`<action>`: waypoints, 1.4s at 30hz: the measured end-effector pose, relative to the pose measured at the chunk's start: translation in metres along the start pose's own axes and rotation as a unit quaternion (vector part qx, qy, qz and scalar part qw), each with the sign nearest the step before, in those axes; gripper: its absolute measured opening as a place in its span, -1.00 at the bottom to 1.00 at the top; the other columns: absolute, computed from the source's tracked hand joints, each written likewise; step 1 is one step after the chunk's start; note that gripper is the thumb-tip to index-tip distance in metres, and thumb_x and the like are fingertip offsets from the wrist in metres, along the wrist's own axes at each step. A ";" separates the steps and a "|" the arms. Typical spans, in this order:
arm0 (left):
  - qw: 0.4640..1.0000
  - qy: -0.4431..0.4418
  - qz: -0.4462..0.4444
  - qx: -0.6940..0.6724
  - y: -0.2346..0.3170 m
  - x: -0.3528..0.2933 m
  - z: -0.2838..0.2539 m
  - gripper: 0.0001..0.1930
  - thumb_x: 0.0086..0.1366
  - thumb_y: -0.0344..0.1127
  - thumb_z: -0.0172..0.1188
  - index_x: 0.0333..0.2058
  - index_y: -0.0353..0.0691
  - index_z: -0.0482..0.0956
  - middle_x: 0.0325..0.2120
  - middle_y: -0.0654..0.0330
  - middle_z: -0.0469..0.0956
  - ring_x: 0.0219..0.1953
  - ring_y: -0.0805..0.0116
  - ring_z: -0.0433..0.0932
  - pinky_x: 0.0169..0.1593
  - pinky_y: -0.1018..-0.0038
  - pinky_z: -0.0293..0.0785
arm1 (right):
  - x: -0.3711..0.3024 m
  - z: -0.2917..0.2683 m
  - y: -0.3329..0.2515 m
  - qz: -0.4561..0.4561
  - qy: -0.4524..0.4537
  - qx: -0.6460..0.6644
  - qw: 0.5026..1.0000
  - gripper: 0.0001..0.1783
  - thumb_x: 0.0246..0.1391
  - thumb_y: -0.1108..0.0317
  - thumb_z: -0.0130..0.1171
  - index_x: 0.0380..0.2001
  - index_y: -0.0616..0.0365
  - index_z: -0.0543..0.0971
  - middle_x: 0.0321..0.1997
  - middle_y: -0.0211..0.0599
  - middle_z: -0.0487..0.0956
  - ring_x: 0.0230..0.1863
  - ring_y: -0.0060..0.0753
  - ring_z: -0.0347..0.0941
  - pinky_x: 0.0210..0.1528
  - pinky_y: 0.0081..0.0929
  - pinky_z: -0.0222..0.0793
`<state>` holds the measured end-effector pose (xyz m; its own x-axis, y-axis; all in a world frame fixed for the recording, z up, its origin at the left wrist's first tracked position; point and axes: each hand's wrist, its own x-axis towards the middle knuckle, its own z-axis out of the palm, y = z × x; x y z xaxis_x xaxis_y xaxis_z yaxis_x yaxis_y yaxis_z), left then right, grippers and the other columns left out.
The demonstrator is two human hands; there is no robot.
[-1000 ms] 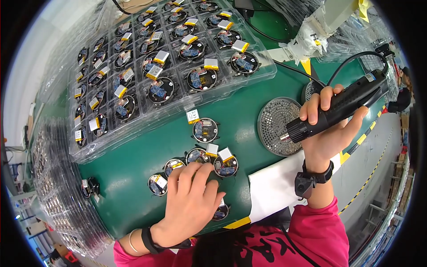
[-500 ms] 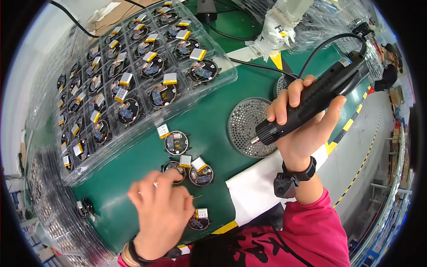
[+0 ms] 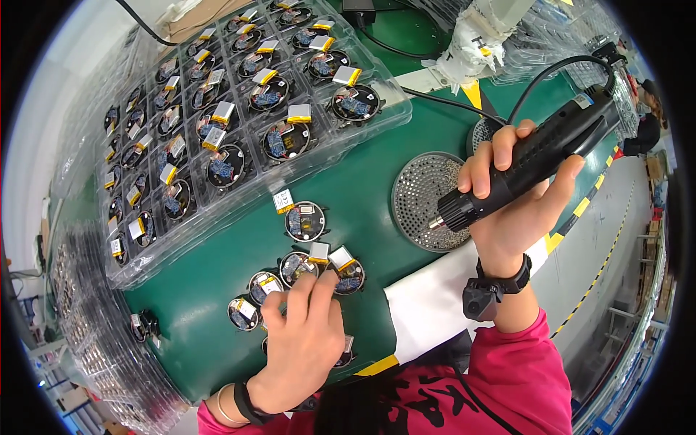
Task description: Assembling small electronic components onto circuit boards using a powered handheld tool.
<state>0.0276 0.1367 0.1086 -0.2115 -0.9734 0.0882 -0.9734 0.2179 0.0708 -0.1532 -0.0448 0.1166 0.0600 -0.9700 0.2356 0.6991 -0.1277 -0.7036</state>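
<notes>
My right hand (image 3: 507, 210) is wrapped round a black electric screwdriver (image 3: 540, 156), its bit pointing left over a round perforated metal dish (image 3: 413, 194) with small screws in it. My left hand (image 3: 304, 337) reaches over a group of round black electronic modules, its fingers bent and apart. Its fingertips are at the near edges of a middle module (image 3: 293, 265) and the right-hand module (image 3: 351, 280); contact is hard to tell. Two modules (image 3: 243, 314) lie to its left, others are partly hidden beneath it. A single module (image 3: 304, 222) with a silver battery (image 3: 283, 201) lies farther off.
A clear compartment tray (image 3: 348, 138) filled with modules and batteries covers the far left. Stacked clear trays (image 3: 94, 312) stand at the left edge. White paper (image 3: 428, 312) lies near right, and a second dish (image 3: 482, 134) sits behind the screwdriver. A cable (image 3: 536, 83) runs from the tool.
My left hand has moved right and its fingers now extend over the modules. Two modules to its left have come into sight. The screwdriver stays in my right hand; the whole view has shifted slightly.
</notes>
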 end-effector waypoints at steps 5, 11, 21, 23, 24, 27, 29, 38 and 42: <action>1.000 -0.001 0.015 0.024 0.001 0.000 0.002 -0.81 -0.15 -0.44 0.18 -0.45 -0.26 0.52 -0.05 0.20 0.41 0.01 0.20 0.33 -0.02 0.17 0.10 | 0.001 0.001 0.002 0.004 0.005 0.011 1.000 -0.29 0.20 -0.39 -0.24 -0.14 0.13 0.29 -0.47 -0.25 0.35 -0.64 -0.33 0.33 -0.56 -0.31 0.39; 0.982 0.072 -0.167 0.057 -0.033 -0.004 -0.042 -0.80 -0.15 -0.49 0.23 -0.48 -0.12 0.47 -0.15 0.24 0.40 -0.01 0.12 0.33 -0.04 0.16 0.12 | 0.001 0.000 0.003 -0.008 -0.009 -0.015 1.000 -0.28 0.18 -0.40 -0.22 -0.12 0.12 0.28 -0.48 -0.24 0.36 -0.64 -0.32 0.37 -0.54 -0.30 0.42; 0.994 0.056 -0.081 0.042 -0.074 -0.007 -0.042 -0.82 -0.01 -0.44 0.21 -0.35 -0.24 0.54 -0.14 0.15 0.50 -0.05 0.12 0.44 -0.02 0.22 0.29 | -0.005 -0.006 0.001 -0.027 -0.162 -0.022 0.986 -0.14 0.02 -0.55 -0.13 -0.04 0.07 0.26 -0.47 -0.23 0.41 -0.63 -0.29 0.41 -0.51 -0.24 0.46; 0.989 0.032 0.113 -0.084 -0.062 0.020 -0.029 -0.80 0.04 -0.43 0.17 -0.30 -0.26 0.56 -0.07 0.13 0.51 -0.05 0.18 0.47 -0.07 0.31 0.36 | -0.006 -0.012 -0.001 -0.031 -0.183 -0.037 0.982 -0.12 0.00 -0.56 -0.12 -0.03 0.07 0.25 -0.47 -0.21 0.42 -0.63 -0.27 0.43 -0.50 -0.22 0.48; 0.982 0.003 0.158 -0.106 -0.054 0.031 -0.024 -0.78 0.05 -0.43 0.15 -0.27 -0.24 0.56 -0.05 0.14 0.51 0.00 0.16 0.46 -0.03 0.28 0.38 | -0.005 -0.013 -0.002 -0.031 -0.178 -0.042 0.983 -0.11 0.00 -0.57 -0.12 -0.03 0.07 0.25 -0.47 -0.22 0.42 -0.63 -0.28 0.44 -0.51 -0.23 0.48; 0.973 -0.028 0.194 -0.120 -0.039 0.045 -0.019 -0.75 0.06 -0.42 0.15 -0.23 -0.22 0.56 -0.02 0.15 0.50 0.03 0.14 0.46 0.00 0.26 0.41 | -0.005 -0.009 -0.001 -0.028 -0.174 -0.046 0.983 -0.10 -0.01 -0.58 -0.13 -0.02 0.07 0.24 -0.48 -0.24 0.41 -0.63 -0.28 0.44 -0.53 -0.25 0.47; 0.974 -0.034 0.196 -0.110 -0.031 0.051 -0.016 -0.72 0.04 -0.43 0.16 -0.20 -0.22 0.56 -0.02 0.15 0.49 -0.02 0.16 0.48 -0.02 0.28 0.43 | -0.006 -0.008 -0.001 -0.042 -0.175 -0.062 0.982 -0.09 -0.02 -0.58 -0.13 -0.03 0.08 0.24 -0.49 -0.25 0.41 -0.65 -0.29 0.43 -0.55 -0.27 0.47; 0.974 -0.039 0.078 -0.209 -0.022 0.060 -0.002 -0.67 -0.02 -0.47 0.18 -0.19 -0.27 0.56 -0.14 0.15 0.50 -0.18 0.18 0.48 -0.10 0.34 0.46 | -0.010 0.001 -0.004 -0.038 -0.160 -0.076 0.983 -0.07 -0.07 -0.60 -0.08 -0.06 0.09 0.22 -0.53 -0.28 0.39 -0.71 -0.34 0.39 -0.63 -0.34 0.44; 0.958 -0.002 0.153 -0.244 -0.029 0.068 0.005 -0.71 -0.04 -0.49 0.22 -0.25 -0.30 0.56 -0.22 0.14 0.49 -0.20 0.15 0.48 -0.13 0.34 0.46 | -0.010 0.000 -0.003 -0.010 -0.198 -0.066 0.978 -0.07 -0.07 -0.57 -0.03 -0.05 0.09 0.22 -0.52 -0.27 0.40 -0.70 -0.34 0.41 -0.61 -0.33 0.46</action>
<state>0.0412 0.0640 0.1073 -0.4818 -0.8585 0.1759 -0.7087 0.4997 0.4980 -0.1560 -0.0345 0.1157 0.3372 -0.8135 0.4738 0.6059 -0.1977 -0.7706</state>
